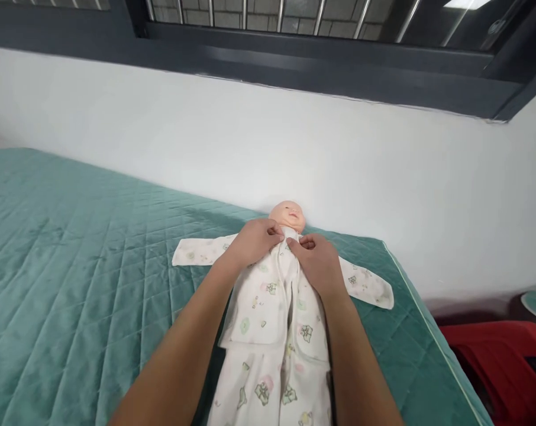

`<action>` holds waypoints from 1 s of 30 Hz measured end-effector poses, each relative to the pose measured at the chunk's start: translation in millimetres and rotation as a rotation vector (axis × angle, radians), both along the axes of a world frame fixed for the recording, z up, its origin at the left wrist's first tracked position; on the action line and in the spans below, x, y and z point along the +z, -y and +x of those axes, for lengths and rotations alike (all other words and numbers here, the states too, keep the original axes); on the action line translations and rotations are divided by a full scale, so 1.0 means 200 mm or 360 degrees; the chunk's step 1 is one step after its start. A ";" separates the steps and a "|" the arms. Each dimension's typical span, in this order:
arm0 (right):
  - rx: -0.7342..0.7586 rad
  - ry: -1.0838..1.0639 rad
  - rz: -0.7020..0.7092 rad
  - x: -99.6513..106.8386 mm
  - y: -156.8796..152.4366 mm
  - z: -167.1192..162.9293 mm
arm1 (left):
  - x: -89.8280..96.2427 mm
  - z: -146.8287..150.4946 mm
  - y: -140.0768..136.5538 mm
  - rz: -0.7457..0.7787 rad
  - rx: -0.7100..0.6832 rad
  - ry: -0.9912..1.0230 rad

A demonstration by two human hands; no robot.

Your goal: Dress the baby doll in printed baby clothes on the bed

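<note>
A baby doll (287, 215) lies face up, dressed in a white printed baby jacket (260, 302) over matching trousers (250, 387). The jacket's two front panels hang side by side with a gap between their lower edges. At the neckline, my left hand (260, 239) pinches the jacket's collar edge on the left. My right hand (317, 258) has its thumb and fingers closed on the collar edge on the right, close to the left hand. Both sleeves stretch outward, flat on the bed. The fingertips partly cover the neck opening.
Under the doll is a green quilted bedspread (86, 284), its piped edge running down on the right. A white wall (232, 142) stands right behind the doll's head, below a dark window frame (268, 56) with bars. A red plastic object (499, 361) sits beside the bed at right.
</note>
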State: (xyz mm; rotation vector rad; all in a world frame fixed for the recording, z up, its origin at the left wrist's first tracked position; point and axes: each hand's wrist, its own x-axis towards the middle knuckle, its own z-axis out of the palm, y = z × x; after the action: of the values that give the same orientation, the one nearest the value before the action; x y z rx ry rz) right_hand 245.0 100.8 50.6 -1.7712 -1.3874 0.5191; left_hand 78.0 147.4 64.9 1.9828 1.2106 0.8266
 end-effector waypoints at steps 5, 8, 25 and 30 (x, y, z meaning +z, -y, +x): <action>0.0001 -0.0069 0.0032 0.00 0.00 0.03 | -0.03 0.00 -0.01 -0.0041 0.0013 0.0070; 0.0069 -0.0362 -0.0001 -0.01 -0.01 0.06 | -0.04 -0.02 -0.01 0.0009 0.0014 0.0065; 0.0301 -0.0638 0.0476 -0.11 -0.03 0.06 | -0.06 0.17 -0.01 -0.0014 0.0254 0.0486; 0.0291 -0.0468 0.0456 -0.10 -0.03 0.04 | -0.10 0.14 -0.02 -0.0064 0.0185 0.0503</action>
State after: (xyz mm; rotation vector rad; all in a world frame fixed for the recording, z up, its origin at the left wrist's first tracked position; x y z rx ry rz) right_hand 252.6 106.8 30.8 -1.2910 -1.3452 0.6176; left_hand 106.7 151.2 45.4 1.6841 1.1525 1.1173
